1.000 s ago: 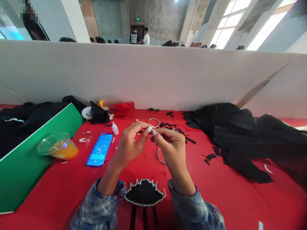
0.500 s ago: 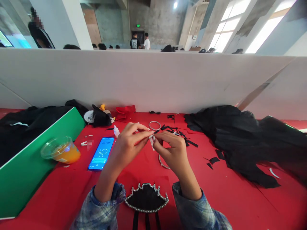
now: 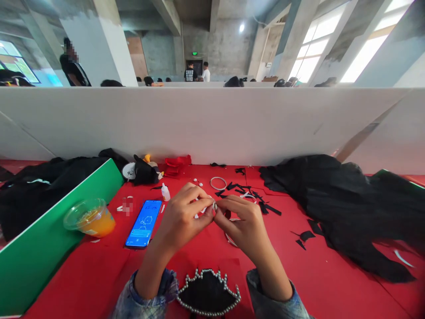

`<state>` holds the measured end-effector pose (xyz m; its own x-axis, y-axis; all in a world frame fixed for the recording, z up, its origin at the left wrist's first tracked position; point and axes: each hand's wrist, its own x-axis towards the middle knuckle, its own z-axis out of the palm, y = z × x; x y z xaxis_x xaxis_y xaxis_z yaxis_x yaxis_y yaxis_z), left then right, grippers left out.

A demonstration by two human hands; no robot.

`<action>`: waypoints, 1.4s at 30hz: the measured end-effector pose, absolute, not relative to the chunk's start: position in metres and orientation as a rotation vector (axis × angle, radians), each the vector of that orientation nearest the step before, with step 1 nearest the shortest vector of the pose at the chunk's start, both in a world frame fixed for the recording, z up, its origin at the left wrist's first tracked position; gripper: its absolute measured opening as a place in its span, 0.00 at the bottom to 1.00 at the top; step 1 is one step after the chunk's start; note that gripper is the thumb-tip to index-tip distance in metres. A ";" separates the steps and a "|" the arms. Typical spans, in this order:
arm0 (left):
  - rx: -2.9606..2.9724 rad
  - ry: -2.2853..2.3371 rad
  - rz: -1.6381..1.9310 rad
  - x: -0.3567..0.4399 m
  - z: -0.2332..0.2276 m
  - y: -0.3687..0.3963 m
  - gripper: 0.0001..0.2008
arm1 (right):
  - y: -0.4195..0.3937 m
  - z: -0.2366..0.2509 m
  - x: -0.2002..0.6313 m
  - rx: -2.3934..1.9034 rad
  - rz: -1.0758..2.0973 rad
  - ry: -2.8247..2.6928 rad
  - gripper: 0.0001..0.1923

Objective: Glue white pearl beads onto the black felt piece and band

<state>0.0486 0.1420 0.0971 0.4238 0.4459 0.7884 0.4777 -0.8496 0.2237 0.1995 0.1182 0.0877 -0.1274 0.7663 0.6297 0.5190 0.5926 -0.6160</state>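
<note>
My left hand (image 3: 186, 212) and my right hand (image 3: 244, 221) meet fingertip to fingertip above the red table. Between them they pinch a small white piece (image 3: 214, 206), mostly covered by the fingers; its kind is too small to make out. Below my wrists lies a black fan-shaped piece (image 3: 209, 290) edged with silver beads. A pale ring (image 3: 218, 183) rests beyond the hands, and another ring (image 3: 231, 239) is partly hidden beneath my right hand. Black scraps (image 3: 239, 188) are scattered behind it.
To the left are a phone (image 3: 144, 223), a small white bottle (image 3: 165, 192), a tilted cup of orange drink (image 3: 96, 219) and a green board (image 3: 66, 239). Black fabric (image 3: 325, 204) spreads on the right. A white partition (image 3: 212, 124) stands behind; people are beyond it.
The camera has tilted up, so the scene sits lower. My fingertips have closed further around the white piece; the white strip that hung below them no longer shows.
</note>
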 end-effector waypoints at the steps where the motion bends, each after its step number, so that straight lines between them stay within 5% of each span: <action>1: -2.624 -0.839 -1.494 0.048 0.097 0.142 0.05 | 0.117 0.089 0.199 -1.046 0.317 -1.774 0.10; 11: -2.793 -1.091 -1.839 0.047 0.094 0.145 0.03 | 0.117 0.094 0.200 -1.037 0.468 -1.679 0.08; 18: -3.089 -1.018 -1.476 0.034 0.103 0.144 0.11 | 0.118 0.092 0.207 -1.067 0.613 -1.675 0.06; 32: -2.997 -1.011 -1.229 0.038 0.097 0.141 0.07 | 0.118 0.091 0.208 -1.113 0.699 -1.769 0.07; 42: -2.715 -1.021 -1.369 0.044 0.093 0.145 0.06 | 0.120 0.089 0.207 -1.066 0.780 -1.713 0.07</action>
<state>0.0436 0.1452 0.0933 0.4336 0.5665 0.7008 0.5099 -0.7954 0.3275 0.2065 0.1196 0.0888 -0.1799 0.9073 0.3800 0.3091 0.4189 -0.8538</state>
